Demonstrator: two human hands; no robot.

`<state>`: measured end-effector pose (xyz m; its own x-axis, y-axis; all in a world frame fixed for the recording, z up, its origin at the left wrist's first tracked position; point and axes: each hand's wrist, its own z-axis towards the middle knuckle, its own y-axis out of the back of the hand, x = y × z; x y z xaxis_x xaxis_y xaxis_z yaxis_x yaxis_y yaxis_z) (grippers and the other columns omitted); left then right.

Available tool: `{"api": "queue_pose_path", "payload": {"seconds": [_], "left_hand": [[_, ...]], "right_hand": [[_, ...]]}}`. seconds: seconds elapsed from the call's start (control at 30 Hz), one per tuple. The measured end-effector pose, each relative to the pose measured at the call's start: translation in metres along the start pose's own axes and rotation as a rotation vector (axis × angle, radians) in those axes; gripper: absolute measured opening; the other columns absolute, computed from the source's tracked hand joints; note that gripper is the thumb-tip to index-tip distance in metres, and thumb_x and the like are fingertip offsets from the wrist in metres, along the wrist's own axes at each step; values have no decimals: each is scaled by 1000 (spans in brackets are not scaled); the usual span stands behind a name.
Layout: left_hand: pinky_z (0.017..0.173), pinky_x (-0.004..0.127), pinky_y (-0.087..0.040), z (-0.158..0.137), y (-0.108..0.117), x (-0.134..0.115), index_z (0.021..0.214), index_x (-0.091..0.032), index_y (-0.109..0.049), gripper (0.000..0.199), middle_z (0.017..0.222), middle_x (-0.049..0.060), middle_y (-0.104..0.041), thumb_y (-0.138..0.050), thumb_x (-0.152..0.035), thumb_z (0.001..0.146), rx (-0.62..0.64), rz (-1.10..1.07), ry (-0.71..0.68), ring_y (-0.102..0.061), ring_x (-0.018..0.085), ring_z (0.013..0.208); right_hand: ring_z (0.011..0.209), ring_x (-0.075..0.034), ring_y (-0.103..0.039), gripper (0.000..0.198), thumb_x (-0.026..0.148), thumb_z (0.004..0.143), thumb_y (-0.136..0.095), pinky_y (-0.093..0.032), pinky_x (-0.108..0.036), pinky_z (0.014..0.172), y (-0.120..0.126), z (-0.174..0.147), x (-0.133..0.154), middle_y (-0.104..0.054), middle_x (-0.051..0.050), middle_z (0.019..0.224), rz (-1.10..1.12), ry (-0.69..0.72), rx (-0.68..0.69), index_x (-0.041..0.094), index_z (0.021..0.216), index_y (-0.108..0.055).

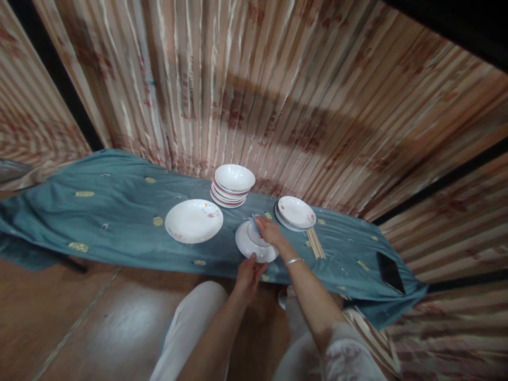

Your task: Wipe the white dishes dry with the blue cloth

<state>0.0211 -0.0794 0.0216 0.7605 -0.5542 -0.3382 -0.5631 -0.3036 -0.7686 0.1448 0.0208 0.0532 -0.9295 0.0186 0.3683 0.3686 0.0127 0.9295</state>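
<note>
An upturned dish (246, 244) is over the tabletop's (119, 227) near edge, its near rim held in the left grip (248, 276). The right grip (268, 230) holds a cloth (253, 217) against its underside. Bowls (234, 182) stand stacked behind, a plate (193, 221) lies left, stacked plates (296, 212) and chopsticks (315, 243) right.

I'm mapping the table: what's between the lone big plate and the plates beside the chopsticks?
Head view: an upturned dish, left hand at its rim, right hand and cloth on top.
</note>
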Motion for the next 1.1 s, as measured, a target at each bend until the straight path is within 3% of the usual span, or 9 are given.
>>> {"api": "queue_pose_path", "payload": {"seconds": [0.17, 0.33, 0.5, 0.9, 1.1], "left_hand": [[90, 37, -55, -3, -2, -1, 87, -8, -64, 13, 79, 11, -73, -53, -13, 90, -9, 15, -4, -70, 16, 73], [93, 39, -54, -2, -2, -1, 83, -9, -63, 10, 75, 9, -72, -56, -13, 89, -14, 42, -7, -71, 17, 74], [97, 42, -51, 0, 0, 1, 89, -8, -64, 12, 83, 12, -74, -54, -15, 90, -2, 51, -24, -71, 19, 81], [102, 43, -47, 4, 5, 2, 93, -9, -66, 12, 93, 15, -75, -59, -16, 87, 66, 48, -18, -68, 25, 103], [101, 39, -48, 0, 1, 1, 90, -9, -67, 13, 91, 14, -75, -54, -14, 89, 72, 31, -23, -70, 22, 96]], "right_hand": [[135, -19, -42, 53, 39, 100, -25, -27, -35, 116, -5, -13, -27, -52, -12, 141, 195, -72, -70, 11, 135, -52], [135, -21, -42, 61, 48, 98, -24, -26, -37, 116, -16, -31, -39, -51, -14, 142, 331, -141, -164, 10, 137, -51], [134, -23, -44, 65, 55, 96, -23, -28, -40, 114, -31, -47, -45, -51, -13, 141, 424, -150, -301, 12, 136, -51], [141, -26, -32, 66, 49, 97, -20, -28, -45, 112, -51, -90, -20, -41, -19, 148, 208, -249, -400, 7, 146, -34], [140, -30, -33, 67, 47, 96, -23, -28, -49, 110, -57, -103, -6, -38, -23, 148, 148, -323, -418, 5, 147, -31]]}}
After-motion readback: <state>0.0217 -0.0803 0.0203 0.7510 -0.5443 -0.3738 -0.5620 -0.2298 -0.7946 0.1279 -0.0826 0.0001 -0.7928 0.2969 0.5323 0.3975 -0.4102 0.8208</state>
